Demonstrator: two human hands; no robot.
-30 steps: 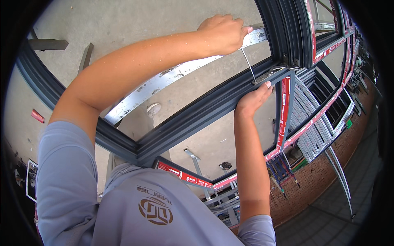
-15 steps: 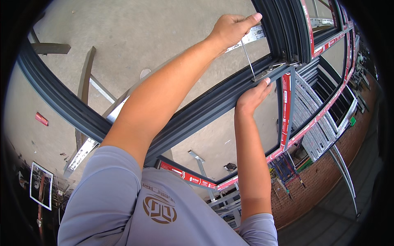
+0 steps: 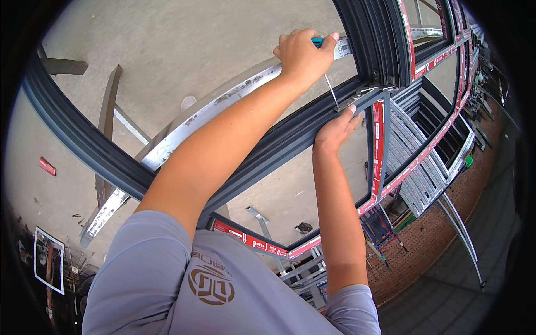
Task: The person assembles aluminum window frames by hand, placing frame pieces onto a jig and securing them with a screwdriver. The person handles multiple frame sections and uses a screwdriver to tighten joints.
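My left hand (image 3: 304, 58) is closed around the teal handle of a screwdriver (image 3: 331, 92). Its thin metal shaft slants down to a metal hinge plate (image 3: 347, 103) at the corner of the dark grey window frame (image 3: 357, 33). Just below that plate, my right hand (image 3: 335, 133) grips the edge of the grey window sash (image 3: 290, 153), fingertips resting by the plate. Part of the right hand's grip is hidden by the sash. Red and white protective tape (image 3: 378, 145) runs along the sash's other sides.
A white-faced bar (image 3: 223, 103) lies beneath the frame, with brown beams (image 3: 110, 103) at the left. Beyond the sash stand stacked wrapped profiles (image 3: 416, 162). A red piece (image 3: 47, 166) lies on the concrete floor (image 3: 206, 39); brick paving (image 3: 416, 268) is at lower right.
The view has shifted slightly, moving the frame leftward in it. My left hand has turned on the screwdriver, so the teal handle now shows. The screwdriver's tip stays at the hinge plate.
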